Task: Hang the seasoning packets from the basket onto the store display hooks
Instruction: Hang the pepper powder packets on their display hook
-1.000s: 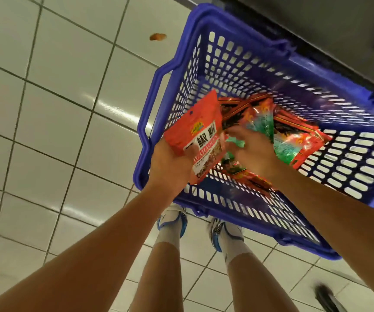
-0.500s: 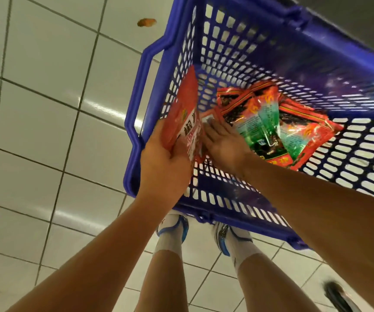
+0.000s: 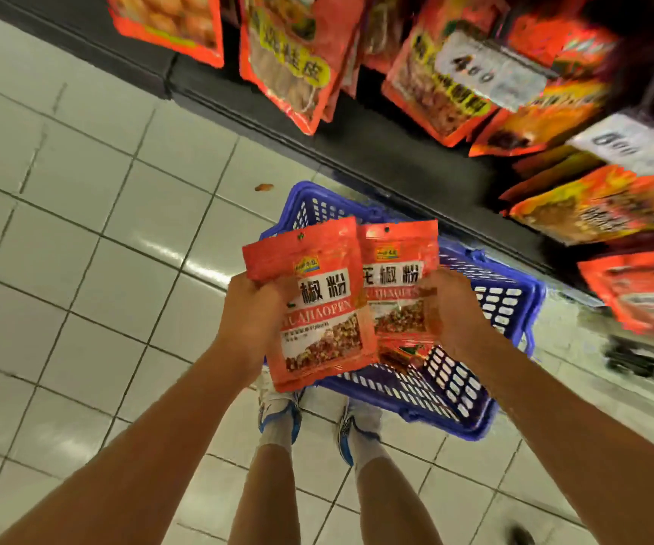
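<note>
Your left hand [image 3: 252, 308] is gripping the left edge of one red packet [image 3: 319, 308], fingers curled round it, while your right hand [image 3: 445, 308] is clamping the right side of a second packet [image 3: 398, 269] tucked just behind the first. You are holding the two fanned and overlapping above the basket [image 3: 486, 308], punch holes at twelve o'clock.

Judging by this, you are only getting started: both packets are lifted out, but neither is on a hook yet. At least one more packet [image 3: 400, 354] is showing in the basket at about six o'clock from your right hand, so more lifting and hanging is likely left. The hooks themselves are hidden; the display [image 3: 553, 112] is filling the view from twelve to three o'clock, too blurred to pick out a free one, so I cannot tell where these belong.

The packets are flat, glossy film pouches, rectangular, with a sealed top band, a small hang hole and a clear window showing coarse flakes. They are looking limp and crinkly, so they should flex as you are threading them. The basket is rigid blue plastic with a slotted lattice wall, sitting on glazed pale floor tiles [image 3: 81, 269] at your feet, against the foot of the shelving. The hanging pouches [image 3: 290, 64] at twelve o'clock are similar shiny red film.
</note>
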`<state>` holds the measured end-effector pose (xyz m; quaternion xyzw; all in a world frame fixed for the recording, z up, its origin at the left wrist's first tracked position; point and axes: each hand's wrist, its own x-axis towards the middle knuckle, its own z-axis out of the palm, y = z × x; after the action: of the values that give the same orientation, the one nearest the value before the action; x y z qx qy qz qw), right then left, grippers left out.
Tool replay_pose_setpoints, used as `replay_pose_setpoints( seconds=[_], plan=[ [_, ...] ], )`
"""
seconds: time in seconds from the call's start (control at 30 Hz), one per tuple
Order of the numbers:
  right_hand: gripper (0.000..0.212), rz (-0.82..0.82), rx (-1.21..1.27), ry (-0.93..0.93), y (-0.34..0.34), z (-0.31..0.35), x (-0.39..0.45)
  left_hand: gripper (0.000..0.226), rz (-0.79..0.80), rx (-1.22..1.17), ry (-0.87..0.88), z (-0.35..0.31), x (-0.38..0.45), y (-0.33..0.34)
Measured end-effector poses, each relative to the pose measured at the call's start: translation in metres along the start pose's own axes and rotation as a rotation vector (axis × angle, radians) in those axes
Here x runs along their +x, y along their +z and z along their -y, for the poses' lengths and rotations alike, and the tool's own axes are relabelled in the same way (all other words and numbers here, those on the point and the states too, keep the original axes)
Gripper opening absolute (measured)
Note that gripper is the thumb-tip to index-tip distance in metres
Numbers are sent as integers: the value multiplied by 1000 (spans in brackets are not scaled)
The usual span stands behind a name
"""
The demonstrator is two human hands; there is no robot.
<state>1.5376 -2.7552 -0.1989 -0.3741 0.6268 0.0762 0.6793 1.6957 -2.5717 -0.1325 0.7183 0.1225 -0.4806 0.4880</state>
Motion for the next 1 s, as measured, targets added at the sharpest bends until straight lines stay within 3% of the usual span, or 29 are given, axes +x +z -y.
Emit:
replay_pose_setpoints(
  seconds=[0.07, 0.17, 0.23, 0.33, 0.43, 0.67, 0.8, 1.0],
  plan=[
    [34, 39, 92, 42, 4, 26, -46, 30, 24, -13, -9, -24, -27, 0],
    [29, 83, 159, -67, 10, 67, -120, 7, 63, -31, 46, -68, -74, -1],
    [36, 89, 155, -167, 11, 98, -175, 7, 62, -27, 109, -105, -108, -3],
    [20, 86, 107, -333, 3, 142, -253, 7, 103, -16, 227, -164, -159, -7],
    [30, 19, 65, -549, -9, 188, -334, 14, 167, -16, 339, -235, -218, -12],
    [9, -174, 103, -917, -29, 280, -512, 32, 387, 22, 584, -384, -352, -12],
    [20, -298, 139, -1110, -46, 317, -599, 7, 467, 49, 753, -453, -429, 2],
    [16, -443, 233, -1350, -78, 368, -700, 6, 475, 75, 1009, -534, -515, 23]
  ],
)
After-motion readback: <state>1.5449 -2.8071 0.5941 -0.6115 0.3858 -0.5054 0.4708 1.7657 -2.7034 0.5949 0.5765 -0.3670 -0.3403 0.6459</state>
